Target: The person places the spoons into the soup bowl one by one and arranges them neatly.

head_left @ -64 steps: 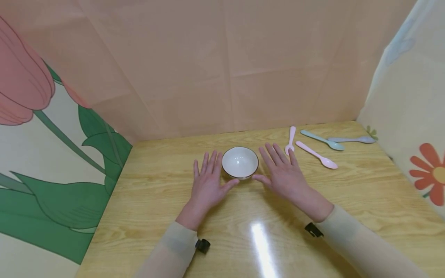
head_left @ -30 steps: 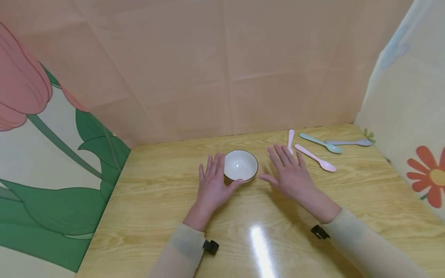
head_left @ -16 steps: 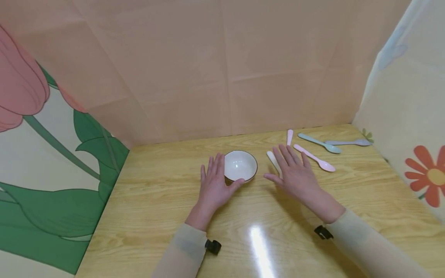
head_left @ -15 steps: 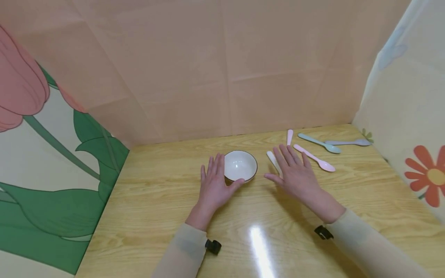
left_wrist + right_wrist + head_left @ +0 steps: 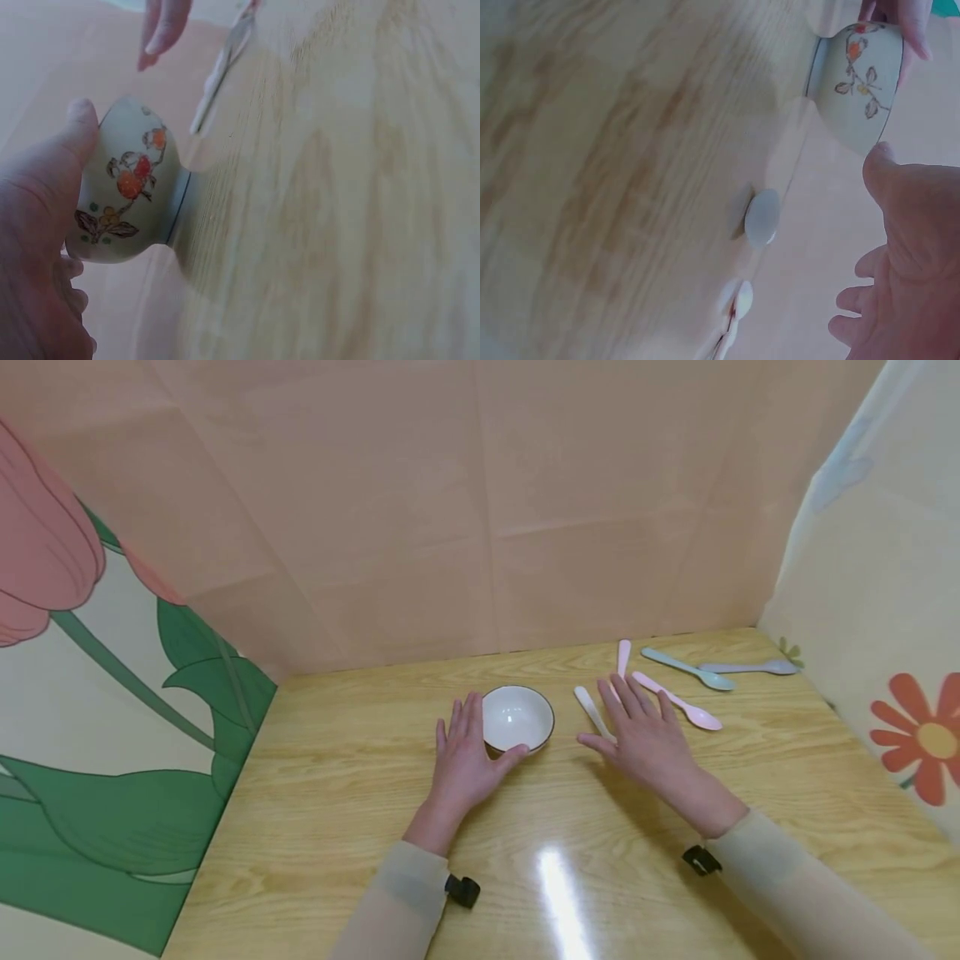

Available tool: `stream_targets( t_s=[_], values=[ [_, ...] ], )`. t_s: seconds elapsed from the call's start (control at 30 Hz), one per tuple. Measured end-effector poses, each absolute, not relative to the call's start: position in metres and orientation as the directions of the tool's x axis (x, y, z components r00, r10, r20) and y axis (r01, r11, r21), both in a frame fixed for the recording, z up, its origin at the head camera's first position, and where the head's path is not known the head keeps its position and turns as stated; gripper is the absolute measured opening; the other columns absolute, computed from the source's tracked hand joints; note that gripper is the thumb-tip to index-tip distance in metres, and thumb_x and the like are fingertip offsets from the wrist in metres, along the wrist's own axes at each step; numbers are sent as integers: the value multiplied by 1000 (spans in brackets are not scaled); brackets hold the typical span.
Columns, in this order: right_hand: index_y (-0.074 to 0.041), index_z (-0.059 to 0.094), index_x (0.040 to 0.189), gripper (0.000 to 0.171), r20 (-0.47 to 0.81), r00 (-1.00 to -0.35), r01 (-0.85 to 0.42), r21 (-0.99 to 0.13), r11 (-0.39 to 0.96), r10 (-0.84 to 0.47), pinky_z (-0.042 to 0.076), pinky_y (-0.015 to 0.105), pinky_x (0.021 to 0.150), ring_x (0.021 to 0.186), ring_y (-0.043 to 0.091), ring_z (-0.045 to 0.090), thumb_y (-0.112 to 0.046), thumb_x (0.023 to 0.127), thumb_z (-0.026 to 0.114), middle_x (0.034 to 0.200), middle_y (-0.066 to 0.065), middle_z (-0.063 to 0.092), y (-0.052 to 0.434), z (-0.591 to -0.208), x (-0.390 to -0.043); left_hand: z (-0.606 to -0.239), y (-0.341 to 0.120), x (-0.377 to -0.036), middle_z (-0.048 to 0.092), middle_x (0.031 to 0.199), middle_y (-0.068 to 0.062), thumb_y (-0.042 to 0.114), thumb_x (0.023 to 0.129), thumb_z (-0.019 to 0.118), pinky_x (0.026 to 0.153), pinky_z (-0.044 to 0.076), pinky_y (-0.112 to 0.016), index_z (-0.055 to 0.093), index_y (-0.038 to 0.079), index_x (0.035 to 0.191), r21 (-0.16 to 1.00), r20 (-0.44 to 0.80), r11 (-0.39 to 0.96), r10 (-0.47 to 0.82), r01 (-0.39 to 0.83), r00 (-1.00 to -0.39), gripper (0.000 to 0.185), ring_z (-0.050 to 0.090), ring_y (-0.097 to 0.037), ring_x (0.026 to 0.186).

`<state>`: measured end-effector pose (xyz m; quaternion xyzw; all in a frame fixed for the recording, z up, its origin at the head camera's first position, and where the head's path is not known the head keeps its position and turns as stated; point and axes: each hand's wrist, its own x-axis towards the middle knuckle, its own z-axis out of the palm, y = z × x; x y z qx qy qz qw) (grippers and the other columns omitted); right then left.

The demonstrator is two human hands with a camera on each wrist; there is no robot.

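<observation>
Head view: white spoon (image 5: 591,710) lies between bowl (image 5: 517,718) and right hand (image 5: 647,741).

A small white bowl (image 5: 517,718) with a dark rim and painted flowers outside is sitting upright on the wooden table. A white spoon (image 5: 591,710) is lying flat just right of it.

Wood table (image 5: 337,827) w/ small bowl (image 5: 517,717) + five plastic spoons (image 5: 678,700) lying flat.
</observation>
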<state>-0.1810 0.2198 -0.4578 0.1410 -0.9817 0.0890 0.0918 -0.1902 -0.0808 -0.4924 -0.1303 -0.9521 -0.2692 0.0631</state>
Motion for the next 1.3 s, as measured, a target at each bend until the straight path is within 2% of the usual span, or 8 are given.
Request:
stream_targets(
  t_s=[0.37,0.57,0.9,1.1,1.3],
  values=[
    [0,32,172,95,175,-953,-276,-161,948,-248,20,77,124,161,51,28,-60,106,66,174,30,32,223,-457,-183,-491,-81,-189,20,182,-17,79,95,68,133,8,-65,15,4,176,547,145,798,208,253,-967,123,13,-39,169],
    [2,33,170,99,187,-950,-278,-145,949,-250,25,79,121,158,52,32,-64,105,66,170,32,36,228,-465,-189,-492,-81,-190,22,182,-18,79,94,70,133,7,-64,14,4,177,578,132,779,206,244,-970,124,13,-37,169],
    [4,37,168,93,208,-942,-293,-138,946,-262,31,77,119,150,53,44,-57,106,70,162,31,48,228,-463,-190,-497,-81,-191,24,181,-17,78,93,72,134,5,-61,14,6,177,599,129,765,198,236,-972,125,15,-33,169],
    [4,38,167,92,187,-950,-276,-119,954,-252,39,72,114,141,52,53,-58,106,68,150,32,57,227,-464,-194,-497,-81,-192,28,179,-21,78,93,72,133,8,-63,17,4,176,595,152,763,200,251,-968,124,18,-37,168],
    [4,35,168,93,150,-961,-253,-130,959,-233,45,74,102,132,55,56,-60,107,65,142,32,60,227,-468,-198,-498,-79,-191,29,179,-19,80,92,71,134,9,-62,17,7,176,594,156,764,201,254,-967,124,18,-35,168]
  ],
)
